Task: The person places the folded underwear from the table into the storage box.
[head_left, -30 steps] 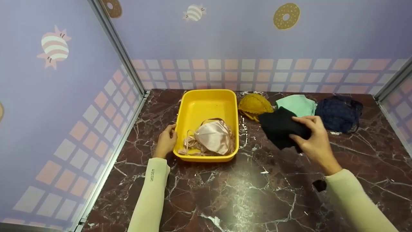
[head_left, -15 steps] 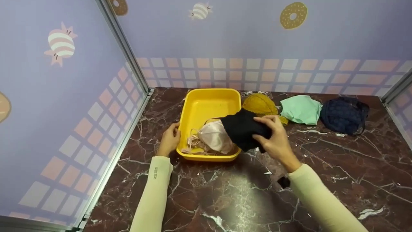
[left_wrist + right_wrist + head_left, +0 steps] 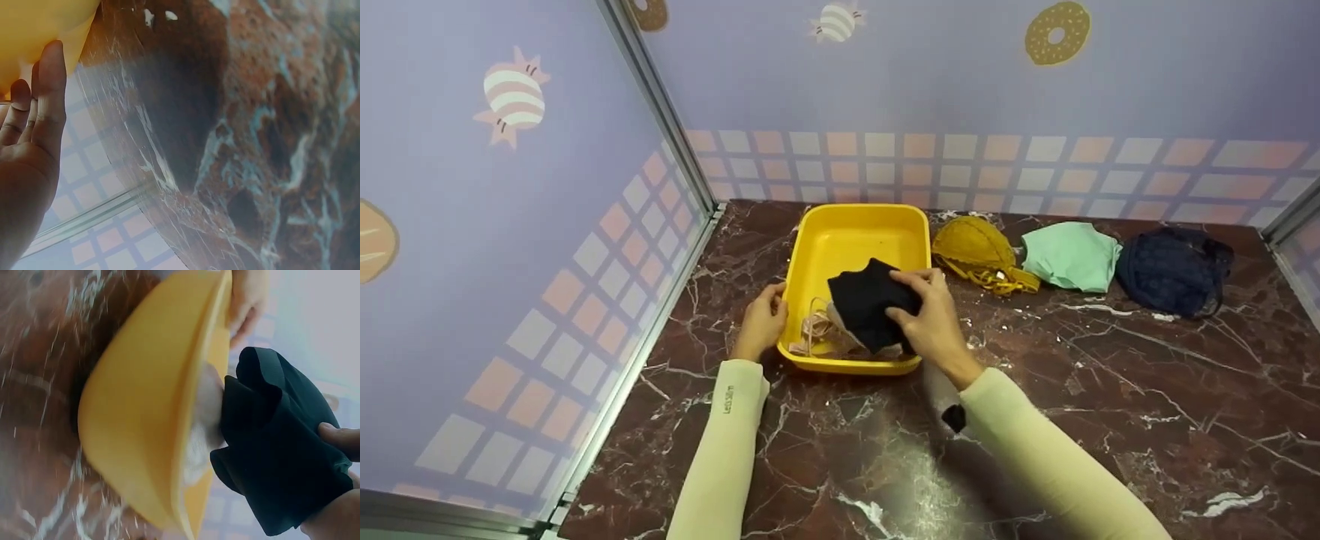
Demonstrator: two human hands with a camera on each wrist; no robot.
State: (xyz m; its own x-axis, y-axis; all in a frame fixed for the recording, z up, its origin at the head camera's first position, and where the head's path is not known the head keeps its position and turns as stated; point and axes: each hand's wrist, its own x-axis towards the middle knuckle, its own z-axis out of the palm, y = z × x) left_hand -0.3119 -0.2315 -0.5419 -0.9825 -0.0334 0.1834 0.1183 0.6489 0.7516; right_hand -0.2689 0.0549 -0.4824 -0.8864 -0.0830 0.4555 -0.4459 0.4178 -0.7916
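My right hand [image 3: 928, 319] pinches a black folded garment [image 3: 868, 300] between thumb and fingers, over the front part of a yellow tub [image 3: 855, 217]. In the right wrist view the black garment [image 3: 281, 444] hangs with loose folded edges just above the tub's rim [image 3: 188, 405]. Under it lies a pale pink satin bra with thin straps [image 3: 816, 327], mostly covered in the head view. My left hand [image 3: 761, 324] stays at the tub's left side; in the left wrist view its fairly straight fingers [image 3: 52, 84] touch the outer wall.
Right of the tub, in a row along the back wall, lie a mustard lace bra [image 3: 976, 247], a mint-green cloth garment [image 3: 1071, 256] and a dark navy bra [image 3: 1174, 270]. Patterned panels [image 3: 547, 322] border the marble table [image 3: 1110, 420] at the left and back.
My right hand has carried the black garment leftward from beside the mint garment to over the tub, where it now covers most of the pink bra. My left hand stays at the tub's side.
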